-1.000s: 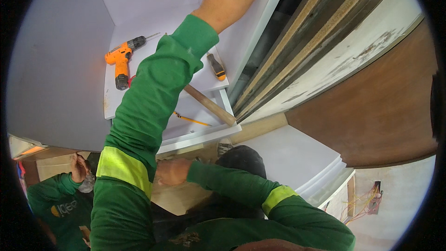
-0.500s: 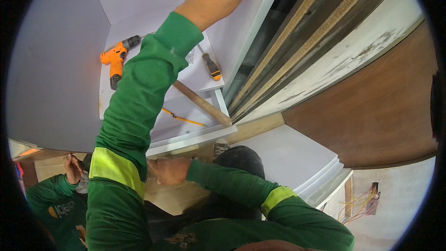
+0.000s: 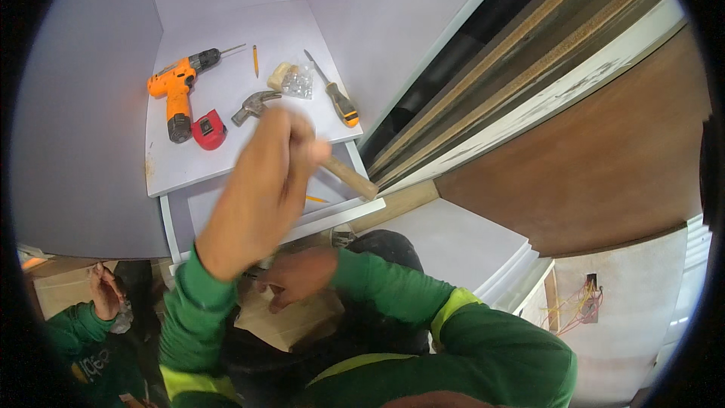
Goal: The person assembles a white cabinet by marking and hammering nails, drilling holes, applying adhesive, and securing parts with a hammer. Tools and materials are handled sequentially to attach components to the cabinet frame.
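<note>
My left hand [image 3: 260,189], smeared by motion, is over the front of a white shelf board [image 3: 189,174]. It hides part of a claw hammer [image 3: 351,179], whose handle sticks out over the open drawer [image 3: 336,217]; whether my fingers touch it, I cannot tell. Lower down, my right hand [image 3: 302,276] is held near my lap with bent fingers, its palm hidden. On the shelf lie an orange cordless drill [image 3: 175,87], a red tape measure [image 3: 209,131], a pencil [image 3: 256,60], a clear bag of small parts [image 3: 300,83] and a screwdriver [image 3: 342,106].
White cabinet walls [image 3: 83,106] enclose the shelf. To the right stand brown boards [image 3: 498,75] on edge, with stacked white panels [image 3: 461,245] below. Wires [image 3: 589,306] hang from a wall box. Another person's hand [image 3: 106,291] shows at lower left. Inside the drawer lies a thin yellow stick [image 3: 316,199].
My left hand has come down and back from the upper cabinet to the shelf front, uncovering the tape measure, pencil and hammer head. My right hand has moved slightly right, showing more fingers.
</note>
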The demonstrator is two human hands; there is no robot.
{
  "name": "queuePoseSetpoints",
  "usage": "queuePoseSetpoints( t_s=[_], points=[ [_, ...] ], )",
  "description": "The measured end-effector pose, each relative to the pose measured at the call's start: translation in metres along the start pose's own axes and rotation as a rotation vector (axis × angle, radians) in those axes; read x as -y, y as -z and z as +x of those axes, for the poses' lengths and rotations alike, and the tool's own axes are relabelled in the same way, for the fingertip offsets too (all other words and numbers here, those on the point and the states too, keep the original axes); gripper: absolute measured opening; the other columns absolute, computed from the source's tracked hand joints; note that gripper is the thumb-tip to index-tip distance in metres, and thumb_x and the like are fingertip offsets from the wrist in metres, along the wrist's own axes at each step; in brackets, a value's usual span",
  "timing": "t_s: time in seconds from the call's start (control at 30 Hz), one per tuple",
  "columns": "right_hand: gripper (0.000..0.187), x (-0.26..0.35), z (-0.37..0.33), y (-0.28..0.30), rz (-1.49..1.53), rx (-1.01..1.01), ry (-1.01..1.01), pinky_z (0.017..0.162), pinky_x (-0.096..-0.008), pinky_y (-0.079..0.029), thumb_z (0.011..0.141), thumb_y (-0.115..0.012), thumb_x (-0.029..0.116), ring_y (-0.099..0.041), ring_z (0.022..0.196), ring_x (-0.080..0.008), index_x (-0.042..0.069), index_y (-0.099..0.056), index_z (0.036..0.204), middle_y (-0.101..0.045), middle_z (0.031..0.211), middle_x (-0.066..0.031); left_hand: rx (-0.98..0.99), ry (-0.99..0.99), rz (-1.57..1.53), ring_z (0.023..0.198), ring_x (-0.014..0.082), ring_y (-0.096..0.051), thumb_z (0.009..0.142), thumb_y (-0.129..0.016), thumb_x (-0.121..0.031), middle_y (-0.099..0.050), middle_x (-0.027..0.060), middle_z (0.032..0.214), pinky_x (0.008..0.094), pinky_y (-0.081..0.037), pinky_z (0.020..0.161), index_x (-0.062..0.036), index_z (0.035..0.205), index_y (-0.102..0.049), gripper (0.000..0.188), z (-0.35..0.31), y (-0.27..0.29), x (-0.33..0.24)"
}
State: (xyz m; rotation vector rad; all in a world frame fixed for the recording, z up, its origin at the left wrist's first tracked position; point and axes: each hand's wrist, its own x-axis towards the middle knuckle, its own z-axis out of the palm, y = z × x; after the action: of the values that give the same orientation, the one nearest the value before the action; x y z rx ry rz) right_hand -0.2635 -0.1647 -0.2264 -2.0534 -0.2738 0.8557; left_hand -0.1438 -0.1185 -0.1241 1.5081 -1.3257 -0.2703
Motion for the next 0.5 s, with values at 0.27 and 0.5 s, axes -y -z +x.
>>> queuePoseSetpoints(
  t_s=[0.27, 0.5],
  points=[
    [0.024, 0.014, -0.086, 0.011, 0.570, -0.259, 0.112, 0.081, -0.0331, -0.059, 0.109, -0.066, 0.024, -0.073, 0.088, -0.0151, 0.000, -0.072, 0.112, -0.076, 0.099, -0.0060, 0.315, 0.316, -0.345, 0.077, 0.0371, -0.060, 0.110, -0.061, -0.026, -0.058, 0.0159, 0.082, 0.0427, -0.050, 0.075, -0.0019, 0.103, -0.053, 0.027, -0.125, -0.009, 0.062],
    [0.036, -0.008, -0.113, 0.065, -0.226, -1.161, -0.413, 0.080, -0.0362, -0.056, 0.103, -0.074, 0.028, -0.068, 0.088, -0.0188, -0.003, -0.070, 0.120, -0.073, 0.095, -0.0130, 0.587, 0.021, -0.129, 0.091, 0.0438, -0.063, 0.108, -0.061, -0.039, -0.064, 0.0188, 0.092, 0.0539, -0.050, 0.085, -0.0037, 0.100, -0.062, 0.036, -0.179, -0.052, 0.081]
  ],
)
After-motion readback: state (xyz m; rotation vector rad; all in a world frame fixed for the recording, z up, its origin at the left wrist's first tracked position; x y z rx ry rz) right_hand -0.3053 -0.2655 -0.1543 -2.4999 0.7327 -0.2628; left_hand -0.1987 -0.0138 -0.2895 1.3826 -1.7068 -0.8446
